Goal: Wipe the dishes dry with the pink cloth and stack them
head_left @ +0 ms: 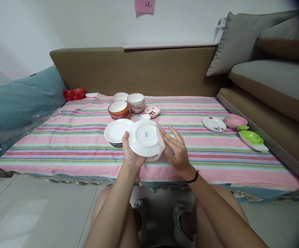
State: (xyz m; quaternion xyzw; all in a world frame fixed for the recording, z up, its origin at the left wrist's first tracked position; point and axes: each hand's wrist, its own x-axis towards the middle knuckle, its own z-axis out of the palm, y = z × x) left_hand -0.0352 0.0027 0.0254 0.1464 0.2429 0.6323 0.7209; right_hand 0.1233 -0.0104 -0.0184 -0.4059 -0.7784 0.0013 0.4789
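A white plate (140, 150) is turned so that its underside, with a small blue mark in the middle, faces me. My left hand (133, 155) grips its left and lower rim, thumb on the underside. My right hand (175, 150) presses a thin white wipe (160, 141) around the right rim, its upper fingers stretched out. Just behind the held plate, another white plate (117, 131) tops a stack with dark edges. Farther back are orange bowls (118, 109), white patterned bowls (136, 100), a small white dish (145, 117) and a squarish patterned dish (152, 111).
To the right lie flowered plates (213, 124), pink bowls (236, 120) and a green leaf-shaped dish (252, 140). A red bundle (74, 94) sits back left. Striped cloth (180, 106) covers the sofa seat, with cushions (273, 79) piled at the right.
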